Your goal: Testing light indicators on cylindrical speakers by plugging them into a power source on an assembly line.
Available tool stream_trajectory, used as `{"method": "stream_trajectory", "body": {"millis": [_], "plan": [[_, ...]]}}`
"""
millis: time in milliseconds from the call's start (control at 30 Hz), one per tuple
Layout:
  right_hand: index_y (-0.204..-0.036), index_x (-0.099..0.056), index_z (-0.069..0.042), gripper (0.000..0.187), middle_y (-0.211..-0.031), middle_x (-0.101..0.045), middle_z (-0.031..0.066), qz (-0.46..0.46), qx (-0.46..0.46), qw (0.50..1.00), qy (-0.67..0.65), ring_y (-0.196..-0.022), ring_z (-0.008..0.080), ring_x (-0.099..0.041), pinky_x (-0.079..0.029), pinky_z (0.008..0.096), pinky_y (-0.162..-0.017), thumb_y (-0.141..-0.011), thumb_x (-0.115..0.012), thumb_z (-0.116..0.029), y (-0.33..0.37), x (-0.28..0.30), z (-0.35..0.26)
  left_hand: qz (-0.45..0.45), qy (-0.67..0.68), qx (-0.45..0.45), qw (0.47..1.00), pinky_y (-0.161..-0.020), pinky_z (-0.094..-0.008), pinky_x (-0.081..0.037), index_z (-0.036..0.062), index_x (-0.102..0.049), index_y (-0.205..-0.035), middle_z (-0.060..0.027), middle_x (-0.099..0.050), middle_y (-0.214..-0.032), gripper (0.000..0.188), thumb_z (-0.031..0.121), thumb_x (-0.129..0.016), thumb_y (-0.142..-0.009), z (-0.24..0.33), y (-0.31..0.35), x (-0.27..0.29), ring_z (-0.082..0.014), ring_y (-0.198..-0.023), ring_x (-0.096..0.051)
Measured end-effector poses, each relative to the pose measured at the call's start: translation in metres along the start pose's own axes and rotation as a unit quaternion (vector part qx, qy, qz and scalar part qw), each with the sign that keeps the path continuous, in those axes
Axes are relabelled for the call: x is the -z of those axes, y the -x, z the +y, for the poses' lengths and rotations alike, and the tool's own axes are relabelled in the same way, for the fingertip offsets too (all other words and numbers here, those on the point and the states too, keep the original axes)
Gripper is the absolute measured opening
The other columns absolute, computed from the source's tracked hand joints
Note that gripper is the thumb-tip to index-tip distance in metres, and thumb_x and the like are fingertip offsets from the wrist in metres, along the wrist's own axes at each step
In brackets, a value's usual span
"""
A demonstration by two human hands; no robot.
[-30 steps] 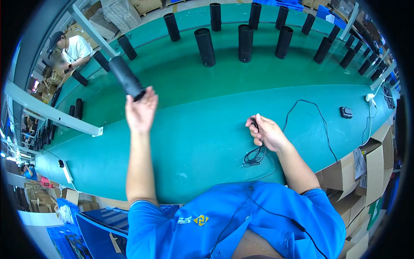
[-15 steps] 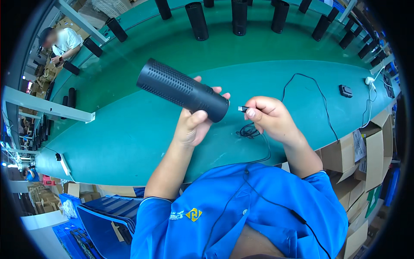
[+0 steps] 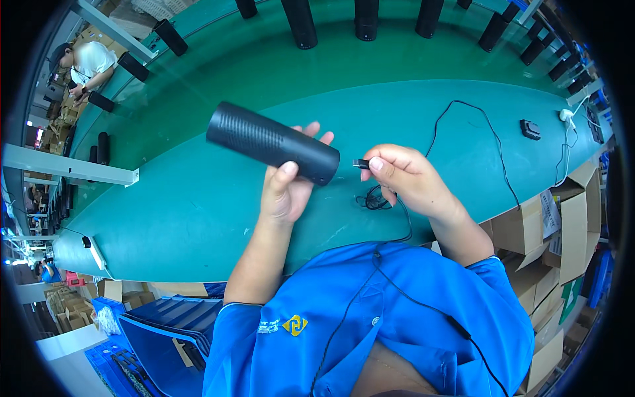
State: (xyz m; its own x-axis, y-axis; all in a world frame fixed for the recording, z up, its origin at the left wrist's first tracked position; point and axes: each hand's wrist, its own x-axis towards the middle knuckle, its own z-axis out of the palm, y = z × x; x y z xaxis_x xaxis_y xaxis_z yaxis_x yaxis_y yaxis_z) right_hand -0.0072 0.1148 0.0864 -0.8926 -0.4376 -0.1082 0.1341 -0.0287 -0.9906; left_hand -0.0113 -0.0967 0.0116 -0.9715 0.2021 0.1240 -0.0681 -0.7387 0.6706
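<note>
A black cylinder with a perforated side (image 3: 254, 135) lies tilted in my left hand (image 3: 286, 192). The thumb presses its near side and the other fingers wrap behind it, with its plain end toward the right. My right hand (image 3: 417, 178) pinches a black cable plug with a metal tip (image 3: 360, 163) between thumb and fingers. The tip points left at the cylinder's plain end, with a small gap between them. Below the right hand, a coil of black cable (image 3: 376, 198) rests on the green tabletop (image 3: 198, 212).
Several black cylinders (image 3: 366, 20) stand along the darker green strip (image 3: 370, 63) at the back. A small black block (image 3: 530, 130) and a white plug with wires (image 3: 566, 115) lie at the right. Open cardboard boxes (image 3: 575, 231) stand lower right. Another person (image 3: 92, 63) works far left.
The cylinder has turned about its axis and shifted slightly left, its perforated end lower. My right hand has moved a little left with the plug. The standing cylinders appear higher in view.
</note>
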Motion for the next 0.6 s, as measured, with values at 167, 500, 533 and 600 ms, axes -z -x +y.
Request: {"method": "stream_trajectory", "body": {"millis": [167,500,533,600], "plan": [[-0.084,-0.060,-0.004,0.015,-0.068,-0.055,0.0007,-0.020,0.034,0.992,0.122,-0.052,0.0109,-0.046,-0.036,0.0272,-0.047,-0.092,-0.053,-0.014,-0.001,-0.003,0.000,-0.013,0.039,-0.017,0.999,-0.103,-0.0546,-0.034,0.0125,-0.025,-0.144,-0.0172,-0.050,-0.123,0.077,0.028,-0.063,-0.078,0.006,-0.001,-0.017,-0.0432,-0.119,-0.046],[-0.077,-0.057,-0.005,0.012,-0.066,-0.057,0.0069,0.017,0.154,0.918,0.366,-0.060,0.0246,-0.054,-0.041,0.0348,-0.053,-0.086,-0.056,-0.013,0.006,-0.012,-0.003,0.048,-0.088,-0.075,0.992,-0.102,-0.0519,-0.037,0.0133,-0.015,-0.147,-0.0146,-0.047,-0.125,0.091,0.027,-0.069,-0.075,-0.005,0.013,-0.031,-0.0385,-0.115,-0.050],[-0.077,-0.057,-0.005,0.013,-0.066,-0.057,0.0072,0.021,0.165,0.909,0.382,-0.060,0.0252,-0.054,-0.041,0.0355,-0.053,-0.086,-0.056,-0.013,0.006,-0.011,-0.003,0.051,-0.104,-0.090,0.989,-0.102,-0.0512,-0.037,0.0129,-0.015,-0.146,-0.0143,-0.046,-0.125,0.092,0.026,-0.071,-0.074,-0.006,0.014,-0.033,-0.0373,-0.115,-0.051],[-0.076,-0.057,-0.005,0.013,-0.066,-0.058,0.0079,0.028,0.186,0.891,0.413,-0.061,0.0266,-0.055,-0.042,0.0367,-0.053,-0.086,-0.056,-0.014,0.007,-0.010,-0.004,0.056,-0.137,-0.120,0.982,-0.101,-0.0497,-0.038,0.0121,-0.015,-0.146,-0.0137,-0.046,-0.124,0.095,0.025,-0.073,-0.073,-0.008,0.016,-0.034,-0.0348,-0.113,-0.052]]}}
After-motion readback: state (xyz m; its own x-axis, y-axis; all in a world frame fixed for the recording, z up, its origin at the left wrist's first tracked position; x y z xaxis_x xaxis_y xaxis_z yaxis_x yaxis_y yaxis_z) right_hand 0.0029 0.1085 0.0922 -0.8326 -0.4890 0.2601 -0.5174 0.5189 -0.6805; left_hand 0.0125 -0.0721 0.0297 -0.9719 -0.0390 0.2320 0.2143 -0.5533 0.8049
